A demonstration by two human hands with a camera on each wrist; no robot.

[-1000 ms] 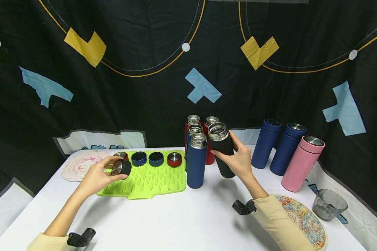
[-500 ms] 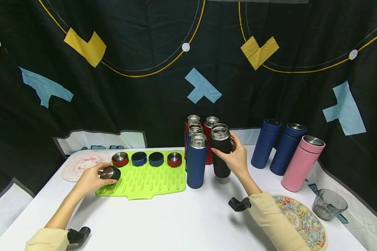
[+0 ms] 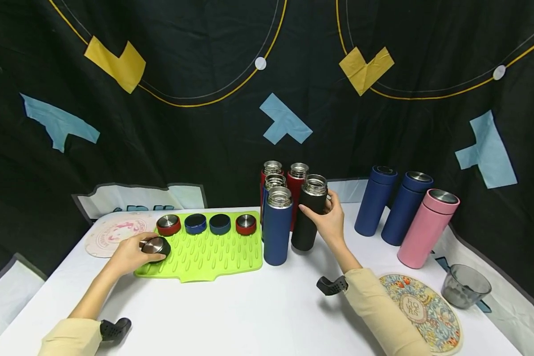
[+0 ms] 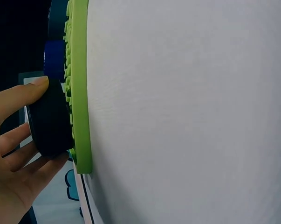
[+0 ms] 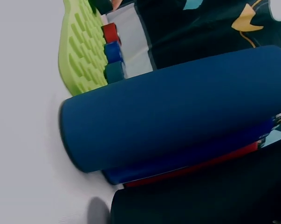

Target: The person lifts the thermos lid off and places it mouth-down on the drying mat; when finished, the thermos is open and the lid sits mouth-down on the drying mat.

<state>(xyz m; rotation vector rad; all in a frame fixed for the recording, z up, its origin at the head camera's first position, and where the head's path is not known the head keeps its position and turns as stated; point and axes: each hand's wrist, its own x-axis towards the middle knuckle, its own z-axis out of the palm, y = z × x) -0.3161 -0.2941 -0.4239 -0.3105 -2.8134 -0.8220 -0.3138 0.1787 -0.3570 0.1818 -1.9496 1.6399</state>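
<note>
My left hand (image 3: 130,254) pinches a black bottle lid (image 3: 161,249) with a steel top, down at the left front corner of a green ridged mat (image 3: 204,262). In the left wrist view the thumb and fingers grip the black lid (image 4: 51,123) by its edge, right against the mat's ridges. My right hand (image 3: 333,220) holds a black vacuum bottle (image 3: 305,230) around its upper side. Its mouth is uncovered, and its base is close over the table. Just left of it stands a lidless blue bottle (image 3: 277,235); in the right wrist view the black bottle (image 5: 191,200) runs alongside.
Red, blue and dark blue lids (image 3: 220,224) line the mat's back edge. Red lidless bottles (image 3: 296,185) stand behind the black one. At right are two capped blue bottles (image 3: 407,210), a pink bottle (image 3: 427,230), a glass cup (image 3: 465,287) and a patterned round mat (image 3: 440,316).
The left hand has brought the black lid left and down onto the mat's corner. My right hand has lowered the black bottle and shifted it left, closer to the blue one.
</note>
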